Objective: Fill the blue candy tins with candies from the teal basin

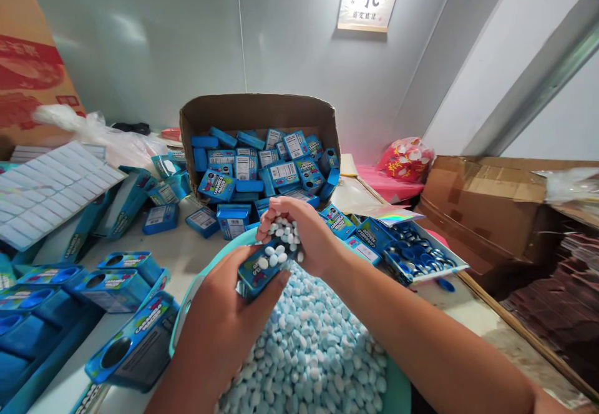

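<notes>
My left hand [219, 301] grips a small blue candy box [255, 276], its top facing up with several white candies [274, 256] lying on it. Cupped against the far end of that box, my right hand [311, 233] holds a heap of small oval candies [286, 231]. Below both hands is a turquoise basin [397, 389] filled with pale blue and white candies [322, 345]. The opening of the held box is hidden under the candies. At the left stand several blue candy boxes with round open holes, the nearest box [135, 345] tilted beside the basin.
An open carton [257, 105] full of blue boxes lies behind the basin. To the right sits a tray [449, 258] of round blue caps [414, 251]. White-topped display packs [60, 183] lean at the left. A brown carton [482, 208] stands beyond the table's right edge.
</notes>
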`<state>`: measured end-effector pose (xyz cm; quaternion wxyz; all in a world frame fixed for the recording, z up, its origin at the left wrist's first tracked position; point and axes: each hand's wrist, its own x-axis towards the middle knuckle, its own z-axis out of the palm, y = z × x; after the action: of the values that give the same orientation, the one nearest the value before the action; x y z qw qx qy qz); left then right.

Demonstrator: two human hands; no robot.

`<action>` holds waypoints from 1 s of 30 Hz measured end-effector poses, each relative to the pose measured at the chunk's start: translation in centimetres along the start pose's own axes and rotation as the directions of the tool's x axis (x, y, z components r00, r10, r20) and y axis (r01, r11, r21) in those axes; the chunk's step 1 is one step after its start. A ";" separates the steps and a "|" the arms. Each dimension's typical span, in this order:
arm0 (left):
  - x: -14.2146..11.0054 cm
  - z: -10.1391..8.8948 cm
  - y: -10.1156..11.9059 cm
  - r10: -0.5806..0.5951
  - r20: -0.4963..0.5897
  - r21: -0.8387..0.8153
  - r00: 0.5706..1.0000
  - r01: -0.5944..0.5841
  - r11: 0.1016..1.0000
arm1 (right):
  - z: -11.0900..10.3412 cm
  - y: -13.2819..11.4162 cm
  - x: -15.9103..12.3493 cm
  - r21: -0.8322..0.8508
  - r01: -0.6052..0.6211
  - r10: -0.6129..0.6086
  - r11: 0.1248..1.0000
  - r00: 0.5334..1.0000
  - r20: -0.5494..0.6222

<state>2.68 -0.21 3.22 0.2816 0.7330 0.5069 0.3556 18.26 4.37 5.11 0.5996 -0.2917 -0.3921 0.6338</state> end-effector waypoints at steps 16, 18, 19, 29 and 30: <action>0.8 0.4 -0.9 -0.099 0.102 0.023 0.990 0.097 0.995 | 0.3 0.7 -0.1 -0.175 0.138 -0.128 0.975 0.990 0.068; 0.9 0.4 -0.9 -0.102 0.118 0.027 0.988 0.099 0.995 | 0.4 0.8 -0.2 -0.209 0.155 -0.142 0.966 0.987 0.076; 0.9 0.4 -0.9 -0.096 0.118 0.015 0.988 0.095 0.995 | 0.5 0.8 -0.2 -0.220 0.160 -0.146 0.962 0.986 0.079; 0.5 0.2 -0.1 -0.129 0.158 -0.251 0.979 0.167 0.953 | 0.0 0.4 -0.4 -0.122 0.224 -0.212 0.967 0.971 0.108; 0.5 0.2 -0.2 -0.125 0.147 -0.234 0.981 0.157 0.959 | 0.0 0.4 -0.4 -0.115 0.215 -0.202 0.970 0.973 0.113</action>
<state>2.89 0.34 3.09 0.4271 0.6761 0.4908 0.3458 18.15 4.01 4.74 0.6228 -0.2537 -0.4897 0.5550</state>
